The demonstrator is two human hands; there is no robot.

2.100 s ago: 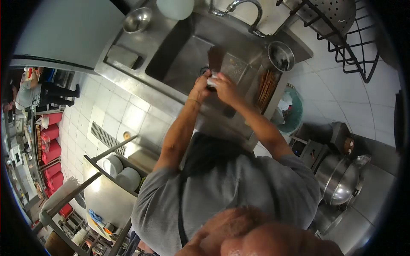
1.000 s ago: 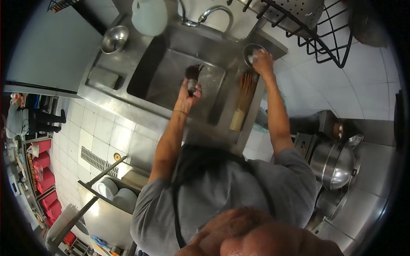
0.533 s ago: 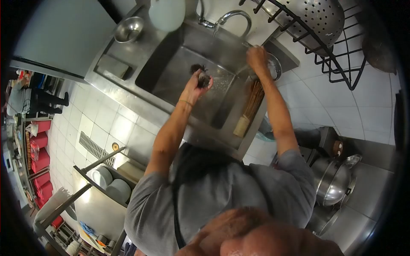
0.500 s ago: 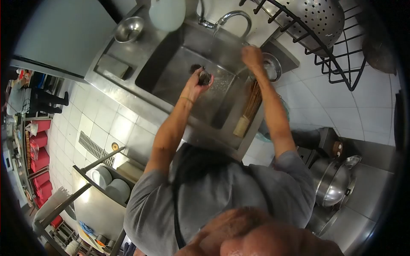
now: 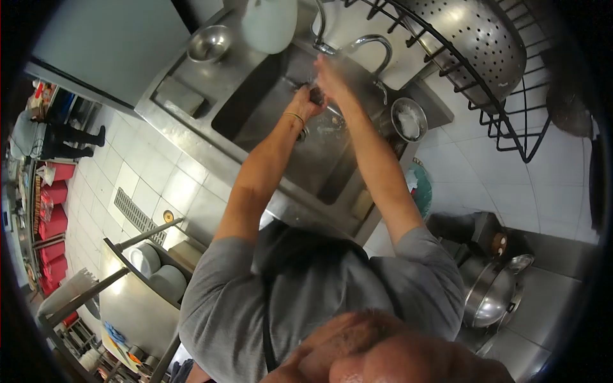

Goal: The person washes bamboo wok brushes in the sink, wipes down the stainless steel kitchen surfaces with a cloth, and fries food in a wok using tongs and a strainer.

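Observation:
My left hand (image 5: pixel 306 104) is over the steel sink (image 5: pixel 255 102), its fingers wrapped round a dark brush (image 5: pixel 316 96) whose bristles are mostly hidden. Just beyond and to the right, my right hand (image 5: pixel 330 82) has its fingers stretched out toward the faucet (image 5: pixel 370 39), slightly blurred, close beside the brush and my left hand. Wet spots and small bits show on the sink floor. On the right ledge stands a steel bowl (image 5: pixel 408 120) with something white in it. The light handle of the bamboo whisk (image 5: pixel 362 204) shows beside my right forearm, which hides the rest.
A steel bowl (image 5: pixel 209 45), a whitish jug (image 5: pixel 269 25) and a grey block (image 5: pixel 180 96) stand by the sink. A black wire rack (image 5: pixel 491 115) holds a colander (image 5: pixel 472 51) at upper right. Below are a green bin (image 5: pixel 421 191) and pots (image 5: pixel 488 297). A person (image 5: pixel 60 137) stands far left.
My right hand has left the right ledge and come over the sink beside my left hand, its fingers now stretched out. My left hand has moved toward the faucet with the brush.

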